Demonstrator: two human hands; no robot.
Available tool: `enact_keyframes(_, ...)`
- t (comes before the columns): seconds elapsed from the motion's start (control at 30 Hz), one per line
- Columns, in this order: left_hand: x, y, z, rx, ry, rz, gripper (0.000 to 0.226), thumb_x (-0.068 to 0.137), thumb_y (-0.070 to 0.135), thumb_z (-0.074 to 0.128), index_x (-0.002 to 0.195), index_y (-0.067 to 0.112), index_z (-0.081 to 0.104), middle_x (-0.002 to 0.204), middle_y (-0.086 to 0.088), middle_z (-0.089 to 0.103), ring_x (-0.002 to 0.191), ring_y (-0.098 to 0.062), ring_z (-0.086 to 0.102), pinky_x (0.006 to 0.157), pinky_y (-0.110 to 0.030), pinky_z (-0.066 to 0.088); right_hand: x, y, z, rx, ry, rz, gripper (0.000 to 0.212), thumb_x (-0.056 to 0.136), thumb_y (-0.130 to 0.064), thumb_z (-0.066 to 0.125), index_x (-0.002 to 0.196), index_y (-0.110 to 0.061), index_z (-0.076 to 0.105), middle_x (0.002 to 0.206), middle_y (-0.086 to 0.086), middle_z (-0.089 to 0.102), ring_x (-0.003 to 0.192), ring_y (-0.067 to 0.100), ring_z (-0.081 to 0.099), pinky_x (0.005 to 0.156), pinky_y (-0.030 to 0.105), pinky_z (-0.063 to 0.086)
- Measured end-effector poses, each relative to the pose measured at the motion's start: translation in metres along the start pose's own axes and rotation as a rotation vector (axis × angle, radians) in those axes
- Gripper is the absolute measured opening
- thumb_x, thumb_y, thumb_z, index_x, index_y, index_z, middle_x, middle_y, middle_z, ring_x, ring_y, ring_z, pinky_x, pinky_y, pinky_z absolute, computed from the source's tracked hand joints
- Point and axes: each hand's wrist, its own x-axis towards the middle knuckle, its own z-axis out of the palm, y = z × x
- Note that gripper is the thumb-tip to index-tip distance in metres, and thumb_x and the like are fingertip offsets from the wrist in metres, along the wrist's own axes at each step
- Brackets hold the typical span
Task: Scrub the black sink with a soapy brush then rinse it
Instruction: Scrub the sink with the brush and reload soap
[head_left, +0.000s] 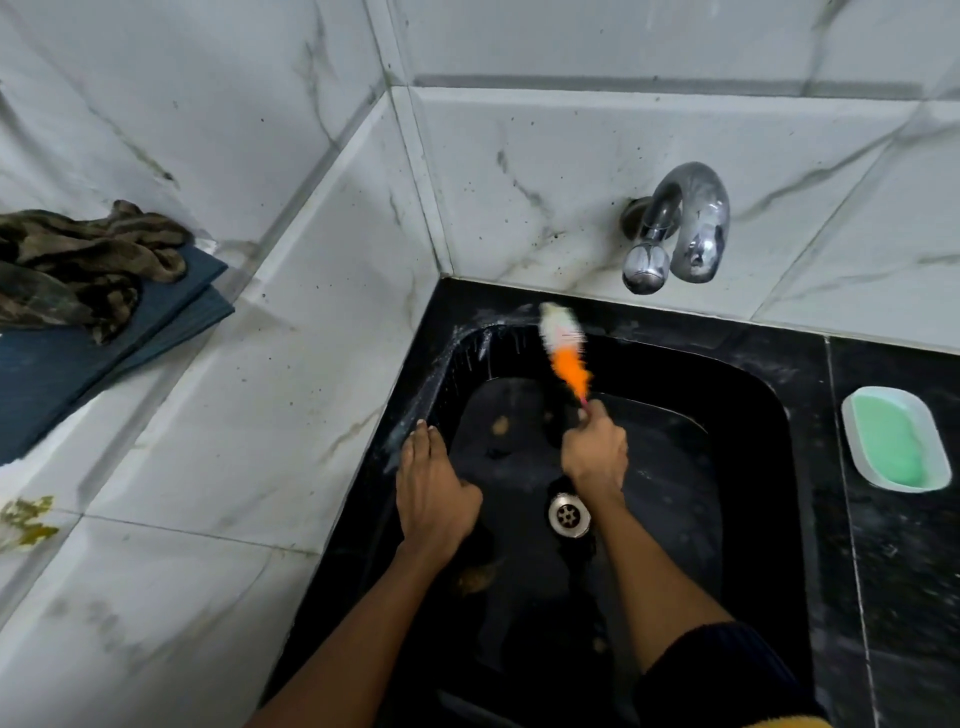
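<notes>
Head view: right hand grips the orange-and-white brush, its blurred head at the black sink's far rim near the far-left corner. Left hand, fingers straight, rests on the sink's soapy left rim. Green soap dish sits on the counter's right side.

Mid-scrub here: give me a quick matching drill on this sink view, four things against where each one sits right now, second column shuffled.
Things:
1. orange and white bristle brush
2. white oval soap dish with green soap
3. round metal drain
4. crumpled brown camouflage cloth

Places:
A. on the dark blue folded mats on the left ledge
B. in the bottom of the black sink
C. on the black counter right of the basin
D. in the right hand, head at the sink's back rim under the chrome tap

Pairs: 1-D, 2-C, 3-B, 4-A
</notes>
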Motion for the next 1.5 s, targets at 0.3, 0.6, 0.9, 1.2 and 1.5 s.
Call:
enact_keyframes(0.3,-0.001,0.01,0.007,0.024,-0.014,-0.017,0.089,0.076,0.018,0.054,0.156,0.004,0.018,0.166,-0.009,0.012,0.152,-0.026,0.01,0.123,-0.039,0.016,0.003,0.007,-0.014,-0.105,-0.131,-0.104,0.02,0.094,-0.02,0.041,0.11,-0.019,0.051,0.095,0.017,0.061,0.091,0.04,0.058,0.073,0.041,0.044)
enact_keyframes(0.6,-0.015,0.029,0.032,-0.191,-0.141,0.077,0.076,0.083,0.009,0.053,0.155,0.007,0.027,0.163,-0.006,0.023,0.15,-0.021,0.017,0.121,-0.034,0.022,0.0,0.048,-0.038,0.034,0.094,0.152,0.022,0.096,-0.022,0.037,0.112,-0.018,0.051,0.096,0.018,0.061,0.091,0.039,0.058,0.076,0.043,0.046)
enact_keyframes(0.9,-0.091,0.037,0.087,-0.276,-0.31,0.156,0.074,0.084,0.004,0.054,0.154,0.009,0.029,0.161,-0.003,0.028,0.148,-0.016,0.022,0.115,-0.015,0.009,0.016,0.045,-0.056,-0.02,0.068,0.107,0.024,0.092,-0.022,0.043,0.111,-0.021,0.057,0.1,0.016,0.063,0.097,0.039,0.059,0.079,0.041,0.046)
enact_keyframes(1.2,-0.108,0.039,0.098,-0.279,-0.307,0.178,0.077,0.083,0.006,0.054,0.155,0.012,0.027,0.161,0.001,0.027,0.148,-0.013,0.019,0.114,-0.014,0.007,0.012,0.067,-0.081,-0.09,0.019,0.052,0.023,0.093,-0.024,0.041,0.111,-0.021,0.057,0.098,0.016,0.062,0.095,0.04,0.059,0.08,0.042,0.046)
enact_keyframes(1.5,-0.146,0.029,0.115,-0.243,-0.37,0.223,0.075,0.088,0.01,0.056,0.156,0.014,0.025,0.163,0.006,0.019,0.15,-0.011,0.015,0.114,-0.011,0.003,0.003,0.071,-0.088,-0.077,-0.016,0.053,0.02,0.092,-0.023,0.041,0.103,-0.019,0.058,0.093,0.011,0.061,0.092,0.036,0.059,0.079,0.04,0.047)
